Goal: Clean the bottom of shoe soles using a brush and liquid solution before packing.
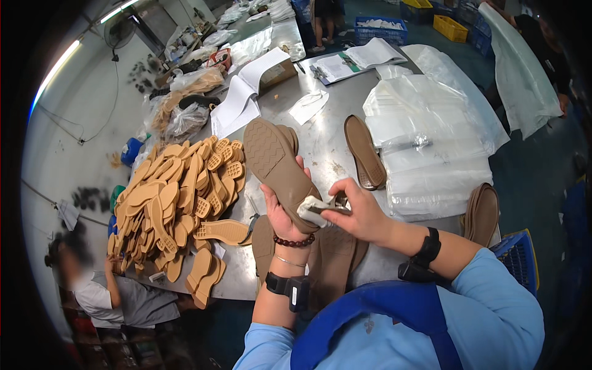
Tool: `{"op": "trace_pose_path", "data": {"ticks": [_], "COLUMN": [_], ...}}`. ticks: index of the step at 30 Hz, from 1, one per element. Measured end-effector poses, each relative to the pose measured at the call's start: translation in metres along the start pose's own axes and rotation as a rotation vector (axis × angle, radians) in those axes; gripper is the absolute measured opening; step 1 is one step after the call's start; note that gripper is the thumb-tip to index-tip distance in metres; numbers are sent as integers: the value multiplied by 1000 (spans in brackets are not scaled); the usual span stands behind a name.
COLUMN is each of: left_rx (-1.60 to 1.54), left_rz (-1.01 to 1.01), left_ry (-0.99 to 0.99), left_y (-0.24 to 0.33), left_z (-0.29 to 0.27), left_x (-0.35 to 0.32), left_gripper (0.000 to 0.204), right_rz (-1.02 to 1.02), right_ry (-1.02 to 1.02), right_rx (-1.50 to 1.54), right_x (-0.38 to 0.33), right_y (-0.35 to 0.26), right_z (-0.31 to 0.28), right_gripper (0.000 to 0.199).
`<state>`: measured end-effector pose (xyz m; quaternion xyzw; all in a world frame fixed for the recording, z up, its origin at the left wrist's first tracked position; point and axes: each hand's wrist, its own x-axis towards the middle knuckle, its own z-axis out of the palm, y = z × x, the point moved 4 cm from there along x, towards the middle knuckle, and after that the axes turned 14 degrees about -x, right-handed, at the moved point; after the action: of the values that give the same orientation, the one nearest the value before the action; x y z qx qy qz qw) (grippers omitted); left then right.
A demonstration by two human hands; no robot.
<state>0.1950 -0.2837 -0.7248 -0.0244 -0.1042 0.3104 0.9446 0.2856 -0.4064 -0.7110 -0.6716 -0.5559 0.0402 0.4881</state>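
My left hand (281, 209) holds a brown shoe sole (276, 163) tilted up, its ridged tread facing me. My right hand (359, 213) pinches a small grey-white cloth (313, 209) against the heel end of that sole. Another brown sole (365, 151) lies flat on the metal table (320, 132) just beyond my right hand. More brown soles (333, 259) lie under my forearms at the table's near edge. Both wrists wear black bands.
A big heap of tan soles (176, 197) covers the table's left side. Stacks of clear plastic bags (425, 135) lie at the right, papers and a box (277, 71) behind. A seated person (105, 290) is at the lower left. Blue crate (517, 256) at right.
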Motion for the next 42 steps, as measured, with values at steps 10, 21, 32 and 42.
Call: {"op": "trace_pose_path", "data": {"ticks": [10,21,32,42], "left_rx": [263,196,261,374], "left_rz": [-61,-65,-1,-133], "left_ry": [-50,204,220,203], "left_y": [-2,-16,-2,-17], "left_z": [-1,-20,2,15], "left_x": [-12,-12,-10,-22], "left_gripper": [65,41,42,47], "right_rz": [-47,-117,-232,-397], "right_ry": [156,148,-71,9], "right_rx": [-72,6,267,-26], "right_x": [16,25,-24,24], "right_y": [-11,-17,-27,-38], "right_z": [-9,-44,-59,-52], "right_gripper": [39,36,39,38]}}
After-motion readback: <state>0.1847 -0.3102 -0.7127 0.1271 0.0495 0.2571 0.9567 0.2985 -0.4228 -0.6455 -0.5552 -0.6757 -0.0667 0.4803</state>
